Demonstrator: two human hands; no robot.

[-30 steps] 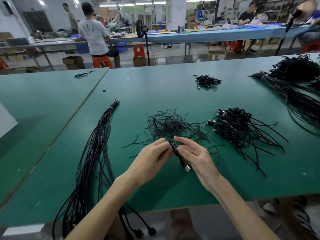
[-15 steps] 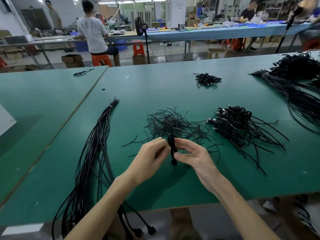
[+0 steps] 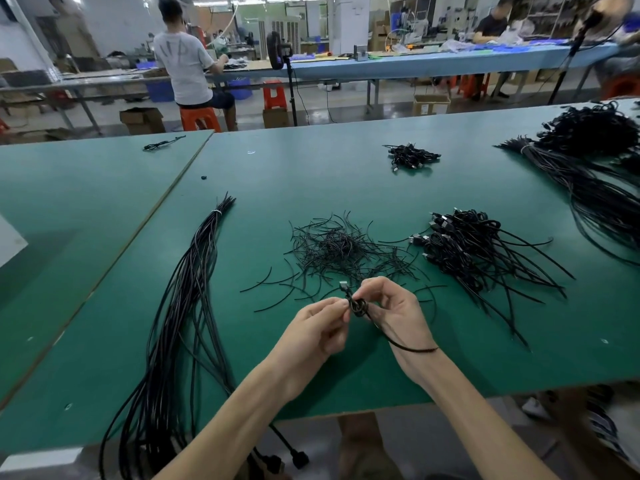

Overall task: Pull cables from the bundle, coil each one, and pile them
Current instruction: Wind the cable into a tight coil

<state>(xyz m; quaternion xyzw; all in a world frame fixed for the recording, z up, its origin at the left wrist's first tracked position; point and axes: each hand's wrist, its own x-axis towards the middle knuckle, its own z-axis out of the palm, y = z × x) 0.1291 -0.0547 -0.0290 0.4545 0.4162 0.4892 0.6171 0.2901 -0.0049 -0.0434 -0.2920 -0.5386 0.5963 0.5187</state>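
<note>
Flipped upward, the plug (image 3: 344,285) now sticks out above the coiled cable (image 3: 358,308). Both the left hand (image 3: 311,330) and right hand (image 3: 398,313) pinch it between them, its tail trailing over the right wrist.

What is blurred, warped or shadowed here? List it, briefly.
Head view: the wide-angle lens bows the edges of the green table; head view: the coiled cable between left hand and right hand is sharp, the lower right corner smeared; head view: even overhead light, only a soft shadow under the hands.
</note>
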